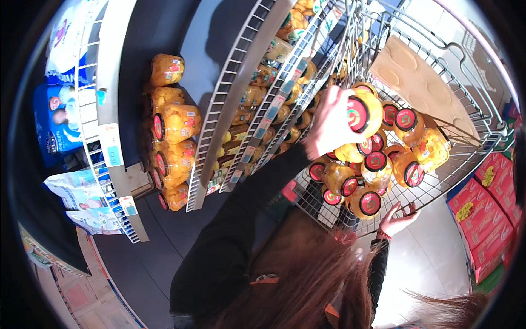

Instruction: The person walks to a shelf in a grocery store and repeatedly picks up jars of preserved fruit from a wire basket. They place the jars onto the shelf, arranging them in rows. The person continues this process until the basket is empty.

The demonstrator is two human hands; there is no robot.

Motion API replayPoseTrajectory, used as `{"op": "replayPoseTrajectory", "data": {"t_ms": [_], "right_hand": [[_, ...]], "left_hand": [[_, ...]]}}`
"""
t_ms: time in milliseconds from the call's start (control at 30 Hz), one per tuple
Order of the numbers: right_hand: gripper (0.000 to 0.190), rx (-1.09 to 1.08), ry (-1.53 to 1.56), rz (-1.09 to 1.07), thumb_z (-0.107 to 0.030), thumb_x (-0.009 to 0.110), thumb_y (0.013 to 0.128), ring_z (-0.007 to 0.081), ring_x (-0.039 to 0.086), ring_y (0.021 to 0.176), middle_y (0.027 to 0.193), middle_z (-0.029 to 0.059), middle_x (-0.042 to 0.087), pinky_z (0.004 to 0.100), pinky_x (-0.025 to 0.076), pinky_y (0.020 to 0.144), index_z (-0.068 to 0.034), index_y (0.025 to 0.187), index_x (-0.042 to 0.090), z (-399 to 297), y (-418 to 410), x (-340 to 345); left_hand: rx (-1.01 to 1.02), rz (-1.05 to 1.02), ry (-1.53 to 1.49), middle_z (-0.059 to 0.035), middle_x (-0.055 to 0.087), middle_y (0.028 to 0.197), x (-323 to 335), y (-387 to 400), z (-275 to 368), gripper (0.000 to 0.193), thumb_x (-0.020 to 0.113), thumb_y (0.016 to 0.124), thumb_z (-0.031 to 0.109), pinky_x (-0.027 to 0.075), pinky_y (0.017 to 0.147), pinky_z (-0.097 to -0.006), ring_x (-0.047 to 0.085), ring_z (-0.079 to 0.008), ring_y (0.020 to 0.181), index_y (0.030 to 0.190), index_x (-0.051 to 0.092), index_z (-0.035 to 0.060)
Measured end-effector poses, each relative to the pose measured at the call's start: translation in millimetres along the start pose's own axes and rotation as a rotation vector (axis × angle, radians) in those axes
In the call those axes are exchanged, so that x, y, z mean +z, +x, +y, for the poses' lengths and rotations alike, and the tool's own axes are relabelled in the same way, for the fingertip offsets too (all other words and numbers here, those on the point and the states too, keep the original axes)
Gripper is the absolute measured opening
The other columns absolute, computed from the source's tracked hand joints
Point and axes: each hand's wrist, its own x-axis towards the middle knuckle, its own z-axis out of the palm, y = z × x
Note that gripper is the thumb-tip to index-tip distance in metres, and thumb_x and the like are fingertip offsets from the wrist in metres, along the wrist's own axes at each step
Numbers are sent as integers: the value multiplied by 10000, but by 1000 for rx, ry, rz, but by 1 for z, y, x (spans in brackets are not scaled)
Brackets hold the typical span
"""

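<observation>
My left hand (331,123), at the end of a black sleeve, grips a glass jar of yellow-orange fruit (365,113) by its side, its red and black lid towards me. The jar is above the near part of a wire shopping cart (435,193). Under and beside it, several similar jars (370,203) lie and stand in a loose heap in the cart. My right hand (397,221), with a red bracelet at the wrist, has its fingers around the cart's near rim. Part of that hand's grip is hidden by the wires.
More fruit jars (178,123) are stacked on the shelf at left, and other jars (252,96) fill the lower wire-edged shelves. A cardboard piece (423,86) with round dents leans in the cart's far end. Red boxes (485,209) stand at right. Long hair hangs across the bottom.
</observation>
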Motion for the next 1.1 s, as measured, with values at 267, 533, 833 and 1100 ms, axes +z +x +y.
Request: {"op": "replayPoseTrajectory", "data": {"t_ms": [267,533,833,1100], "right_hand": [[749,46,-37,-3,-72,722,931,319,585,1207,1368,227,545,399,521,936,47,1537,299,0,1,2],[752,151,-73,-21,-149,728,949,293,598,1172,1341,202,559,388,511,949,42,1544,310,-4,2,2],[778,136,-46,-4,-207,738,953,280,599,1169,1307,175,561,388,526,951,9,1564,307,-6,1,2],[790,117,-95,-3,-222,759,941,267,626,1039,1265,169,577,389,534,893,9,1553,316,-6,2,1]], "left_hand": [[-142,515,-761,-42,508,1220,-194,-71,-8,870,924,671,223,499,974,-327,537,-174,1123,1387,451,85],[-212,862,-901,-83,537,1371,-282,-64,-66,707,832,826,100,408,1105,-341,511,-185,1271,1424,466,7],[-362,512,-539,-103,598,1199,-343,-43,-129,710,938,729,159,516,935,-310,615,-179,1075,1274,525,-30],[-417,357,-184,-117,615,1203,-363,-30,-197,797,959,717,200,537,908,-291,624,-156,1068,1314,499,-58]]}}
